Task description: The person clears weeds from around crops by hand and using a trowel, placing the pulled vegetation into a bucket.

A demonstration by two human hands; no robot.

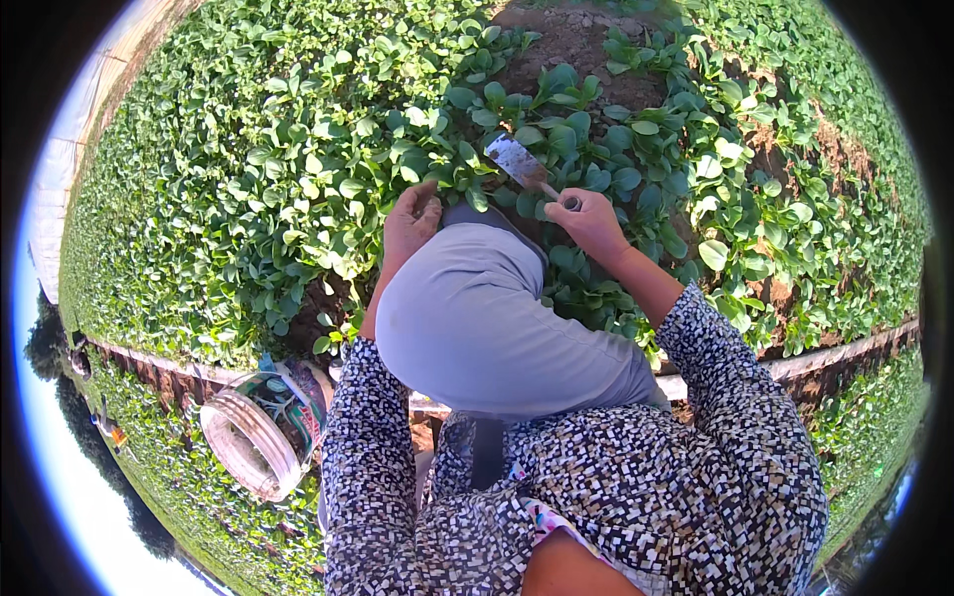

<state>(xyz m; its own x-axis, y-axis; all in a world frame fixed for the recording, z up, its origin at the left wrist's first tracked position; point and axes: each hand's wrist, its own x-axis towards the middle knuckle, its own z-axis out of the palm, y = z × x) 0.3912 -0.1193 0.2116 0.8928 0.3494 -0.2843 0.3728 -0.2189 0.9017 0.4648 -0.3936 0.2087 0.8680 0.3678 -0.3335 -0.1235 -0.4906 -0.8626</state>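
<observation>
My right hand (594, 226) is closed round the handle of a small trowel (519, 162). Its flat, pale metal blade points away and to the left, with brown soil on the part nearest the handle, just above the leaves. To the left of my bent knee, my left hand (409, 226) reaches in at the edge of the leafy green plants (348, 169). Its fingers are curled by the leaves, and whatever they may hold is hidden. More broad-leaved plants (586, 149) stand under and beyond the trowel.
My grey-trousered knee (457, 308) fills the space between my arms. A white bucket (238, 442) with a coloured label or bag stands at the left. Bare brown soil (566, 45) shows far ahead. A pale strip (840, 356) edges the bed, with more greenery behind.
</observation>
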